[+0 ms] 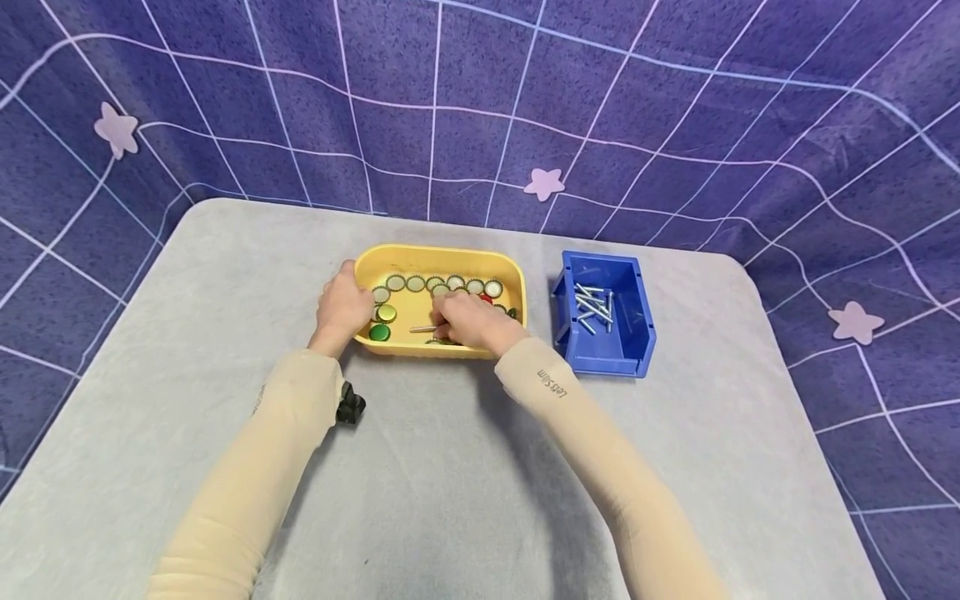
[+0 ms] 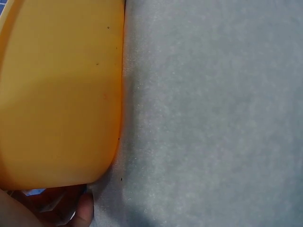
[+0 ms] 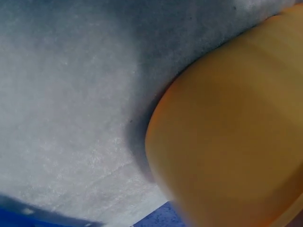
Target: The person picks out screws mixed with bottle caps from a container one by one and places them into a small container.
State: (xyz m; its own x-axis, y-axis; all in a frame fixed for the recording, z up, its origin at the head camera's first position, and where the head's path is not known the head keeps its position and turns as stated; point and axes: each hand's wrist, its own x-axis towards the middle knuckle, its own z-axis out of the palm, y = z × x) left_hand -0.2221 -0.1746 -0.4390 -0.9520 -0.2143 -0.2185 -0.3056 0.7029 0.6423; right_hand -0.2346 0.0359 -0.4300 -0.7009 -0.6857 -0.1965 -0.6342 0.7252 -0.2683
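Observation:
A yellow tub (image 1: 442, 258) stands on the table, with several bottle caps (image 1: 416, 284) over its floor, most pale side up. Near its left end lie a gold cap (image 1: 386, 313) and a green cap (image 1: 379, 332). My left hand (image 1: 342, 309) grips the tub's left end, fingers curled at the wall in the left wrist view. Inside the tub my right hand (image 1: 468, 319) reaches down over the front rim, fingers bent. It pinches a thin metal bolt (image 1: 423, 329) that points left; its other end is hidden. The hand covers some caps.
Right of the tub stands a blue bin (image 1: 609, 365) holding several silvery bolts (image 1: 594, 307). A black object (image 1: 350, 405) shows beside my left sleeve, in front of the tub. Behind the grey table (image 1: 435, 467) hangs a purple curtain.

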